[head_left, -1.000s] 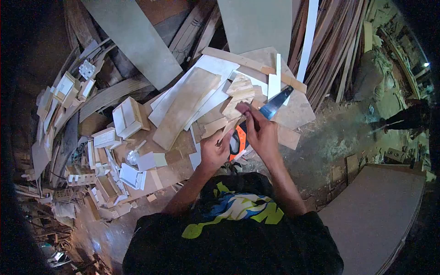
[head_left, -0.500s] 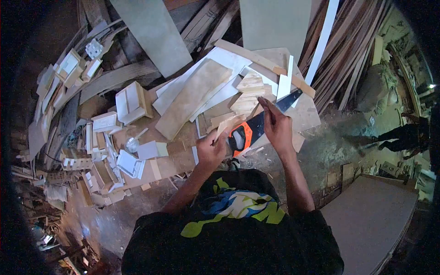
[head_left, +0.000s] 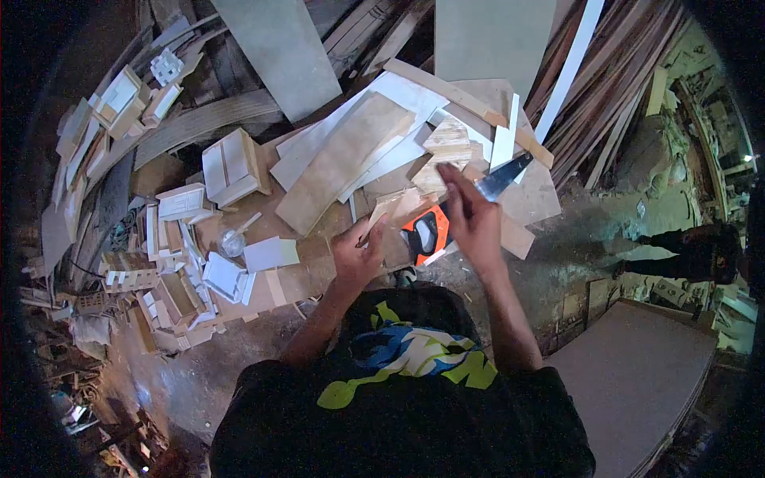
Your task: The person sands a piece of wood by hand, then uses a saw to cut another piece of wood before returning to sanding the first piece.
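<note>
My left hand (head_left: 358,248) grasps the wood (head_left: 396,205) over the bench's (head_left: 311,273) near edge; whether my bunched right hand (head_left: 474,223) pinches anything, I can't make out; slipping could scrape knuckles on the saw (head_left: 441,226)

Likely a woodworking shop: handsaw (head_left: 439,217), timber strips (head_left: 617,111).

Left forearm (head_left: 317,312) and right forearm (head_left: 510,317) both reach forward, slightly converging. The left grip (head_left: 358,251) is curled, its thumb raised along the inner side. The right grip (head_left: 476,227) extends its fingers forward, closely together; whether their tips pinch is difficult to see.
</note>
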Motion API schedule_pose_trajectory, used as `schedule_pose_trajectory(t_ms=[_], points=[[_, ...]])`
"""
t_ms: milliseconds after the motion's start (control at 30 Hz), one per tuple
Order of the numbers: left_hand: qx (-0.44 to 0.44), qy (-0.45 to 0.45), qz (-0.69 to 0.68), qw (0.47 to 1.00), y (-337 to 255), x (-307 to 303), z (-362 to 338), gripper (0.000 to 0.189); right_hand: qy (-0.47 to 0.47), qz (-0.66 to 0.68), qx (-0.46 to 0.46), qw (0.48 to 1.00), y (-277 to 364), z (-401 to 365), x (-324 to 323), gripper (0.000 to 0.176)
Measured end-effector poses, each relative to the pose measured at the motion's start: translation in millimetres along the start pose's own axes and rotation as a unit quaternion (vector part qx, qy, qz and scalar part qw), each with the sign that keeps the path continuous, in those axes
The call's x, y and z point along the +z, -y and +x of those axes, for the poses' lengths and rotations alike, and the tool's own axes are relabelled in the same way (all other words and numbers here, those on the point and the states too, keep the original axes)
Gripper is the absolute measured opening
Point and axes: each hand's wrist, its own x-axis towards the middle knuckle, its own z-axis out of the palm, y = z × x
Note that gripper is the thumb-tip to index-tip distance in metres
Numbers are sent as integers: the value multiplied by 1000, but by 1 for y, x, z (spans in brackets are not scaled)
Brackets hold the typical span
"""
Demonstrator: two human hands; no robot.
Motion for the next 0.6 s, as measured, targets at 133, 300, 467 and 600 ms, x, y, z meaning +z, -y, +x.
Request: schedule_pose_trajectory(t_ms=[133, 300, 467, 600], points=[[121, -48, -38, 991, -2, -6, 5, 20, 91, -75, -13, 993, 45, -11, 26, 32], [76, -28, -45, 996, 6, -32, -1, 16, 61, -137, 56, 987, 2, 2, 16, 30], [71, -46, -41, 996, 18, -36, -4, 16, 46, 3, -18, 999, 69, -19, 40, 31], [65, -68, -81, 992, 21, -42, -11, 17, 132, -109, 40, 984, 31, -24, 61, 35]])
